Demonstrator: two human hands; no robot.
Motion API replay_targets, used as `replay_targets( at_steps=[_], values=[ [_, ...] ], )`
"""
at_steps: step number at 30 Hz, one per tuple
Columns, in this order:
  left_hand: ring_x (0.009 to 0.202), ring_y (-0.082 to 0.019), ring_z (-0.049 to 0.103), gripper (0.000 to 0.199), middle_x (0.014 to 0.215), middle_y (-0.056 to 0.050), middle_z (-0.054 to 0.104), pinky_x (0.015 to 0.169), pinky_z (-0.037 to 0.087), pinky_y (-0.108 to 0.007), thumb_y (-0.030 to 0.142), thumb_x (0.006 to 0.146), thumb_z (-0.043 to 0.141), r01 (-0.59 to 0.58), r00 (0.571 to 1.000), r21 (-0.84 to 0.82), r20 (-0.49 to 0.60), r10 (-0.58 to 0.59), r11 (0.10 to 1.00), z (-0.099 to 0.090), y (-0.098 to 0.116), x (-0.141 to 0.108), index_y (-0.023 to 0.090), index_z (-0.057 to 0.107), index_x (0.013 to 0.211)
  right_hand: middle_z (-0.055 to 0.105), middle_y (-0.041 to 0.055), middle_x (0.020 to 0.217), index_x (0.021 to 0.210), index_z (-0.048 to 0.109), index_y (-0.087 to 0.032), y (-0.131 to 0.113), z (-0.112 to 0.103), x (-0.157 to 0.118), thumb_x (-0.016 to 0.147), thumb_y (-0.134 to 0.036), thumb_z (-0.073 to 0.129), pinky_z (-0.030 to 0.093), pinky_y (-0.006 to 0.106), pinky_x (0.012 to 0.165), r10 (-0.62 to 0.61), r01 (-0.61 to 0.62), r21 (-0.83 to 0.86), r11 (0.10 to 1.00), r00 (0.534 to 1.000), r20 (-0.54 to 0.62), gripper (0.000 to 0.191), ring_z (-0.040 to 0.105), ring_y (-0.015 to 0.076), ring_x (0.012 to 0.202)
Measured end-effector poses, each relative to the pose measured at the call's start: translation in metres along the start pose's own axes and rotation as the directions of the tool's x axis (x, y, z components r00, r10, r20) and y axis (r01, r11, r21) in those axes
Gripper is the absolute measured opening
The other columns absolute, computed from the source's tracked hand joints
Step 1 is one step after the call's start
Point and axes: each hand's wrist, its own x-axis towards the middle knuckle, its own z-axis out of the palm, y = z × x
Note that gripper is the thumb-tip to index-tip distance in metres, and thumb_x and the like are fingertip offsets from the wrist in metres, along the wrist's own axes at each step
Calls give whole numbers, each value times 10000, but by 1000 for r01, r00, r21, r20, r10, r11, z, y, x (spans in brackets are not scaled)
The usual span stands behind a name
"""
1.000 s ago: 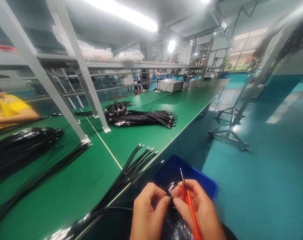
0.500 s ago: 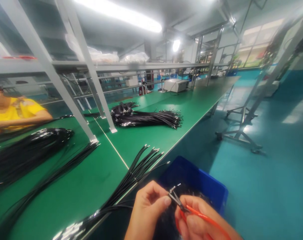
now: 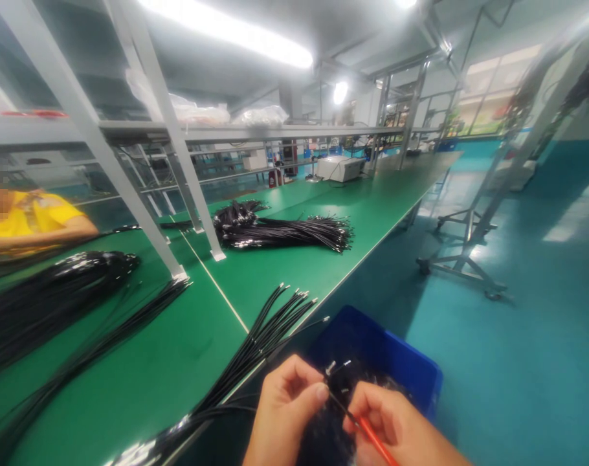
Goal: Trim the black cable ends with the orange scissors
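My left hand [image 3: 290,404] is closed in a pinch around a thin black cable, whose silvery tips [image 3: 330,367] stick out past the fingertips. My right hand [image 3: 389,417] grips red-handled cutting pliers [image 3: 376,440]. Their dark, narrow jaws reach the cable close beside my left thumb; whether the jaws are apart is hard to see. A blue bin [image 3: 413,356] sits under both hands with small bits inside. Left of my hands, a bundle of black cables [image 3: 241,362] with metal-tipped ends lies along the green table's edge.
On the green table [image 3: 294,278] lie a thick cable pile [image 3: 289,233], a thinner bundle [image 3: 105,349] and a large coil [image 3: 56,291]. Shelf posts [image 3: 178,129] rise from the table. A person in yellow [image 3: 37,220] sits far left. A wheeled stand [image 3: 464,259] is at right.
The pliers have turned in my right hand, so their spread jaws and both handles no longer show. My left hand keeps its pinch in nearly the same place.
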Motion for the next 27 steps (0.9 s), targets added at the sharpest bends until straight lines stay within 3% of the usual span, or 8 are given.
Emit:
replay_targets(
  at_steps=[2,3,6,8,12,16,20,27],
  values=[
    [575,-141,554,157,610,11,599,550,437,-229,282,788,603,-46,999,313,26,39,949,3,-9,4,172,580,678,520,-72,547,672,530,-195,-3,-5,-3,525,-303,836,313,195,469,-89,91,31,995,995,-39,357,428,71,486],
    [620,-159,586,138,649,-1,617,588,460,-251,241,819,546,-77,997,522,45,62,849,6,-14,5,178,588,704,530,-61,560,696,547,-199,-5,-8,-5,527,-381,843,322,208,470,-115,118,50,992,992,-54,387,436,84,490],
    [927,-294,609,85,924,-90,687,829,449,-426,167,727,630,-83,996,807,53,69,585,15,-32,5,191,668,799,548,-38,581,788,580,-211,-15,-18,-7,562,-555,798,327,235,429,-110,121,133,984,990,-93,466,423,96,436],
    [944,-381,607,163,919,-153,702,859,410,-539,173,645,713,-39,999,892,32,24,451,18,-42,0,168,703,808,571,-22,588,797,595,-219,-19,-23,-8,540,-576,807,320,230,409,-84,113,199,974,985,-148,489,415,89,414],
    [670,-318,649,206,644,-79,695,662,486,-409,250,465,849,-50,994,953,76,-77,298,6,-44,-15,199,679,568,597,5,598,786,622,-232,-19,-24,-9,492,-518,855,335,229,424,-40,108,273,956,969,-243,472,445,96,437],
    [896,-274,610,142,932,-82,689,781,437,-370,127,808,577,37,998,987,-44,41,159,-25,-21,-13,196,685,870,591,1,590,754,619,-225,-19,-18,-5,460,-477,883,285,238,416,-19,89,316,945,975,-220,469,401,93,417],
    [896,-327,556,202,927,-143,639,760,397,-429,82,867,453,213,966,977,-215,143,33,-51,-4,0,131,645,904,589,6,607,776,638,-218,-27,-11,-7,474,-504,868,286,246,426,-39,109,308,945,973,-226,476,394,97,440],
    [847,-251,574,130,815,-42,639,705,377,-330,86,816,545,226,964,971,-234,127,75,-60,1,5,204,587,784,584,12,608,801,638,-232,-34,-3,-15,484,-560,838,354,285,456,-85,169,262,950,950,-302,497,434,144,479]
  ],
)
